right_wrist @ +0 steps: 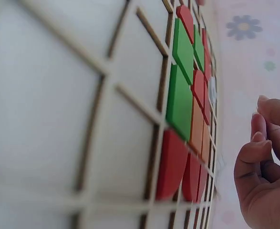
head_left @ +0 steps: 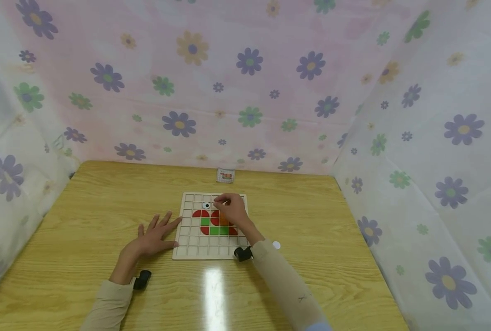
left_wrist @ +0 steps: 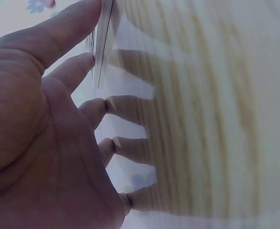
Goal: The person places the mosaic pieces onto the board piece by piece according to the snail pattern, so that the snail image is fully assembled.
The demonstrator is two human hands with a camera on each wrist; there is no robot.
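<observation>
A square wooden grid board [head_left: 191, 250] lies on the table with red pieces [head_left: 201, 214], green pieces [head_left: 214, 231] and orange pieces [right_wrist: 196, 125] set in its cells. Above the red ones sits a white eye piece [head_left: 206, 205] with a dark pupil. My right hand [head_left: 233, 212] hovers over the board's upper right part, thumb and forefinger tips close together just right of the eye. Whether something tiny is between those tips cannot be made out. With fingers spread, my left hand [head_left: 152, 239] rests on the table and touches the board's left edge.
A small picture card [head_left: 226, 175] with a coloured grid design lies behind the board at the table's back edge. Right of the board, beside my right sleeve, is a white round piece [head_left: 276, 245]. Flowered curtains [head_left: 249, 92] enclose the wooden table [head_left: 83, 220].
</observation>
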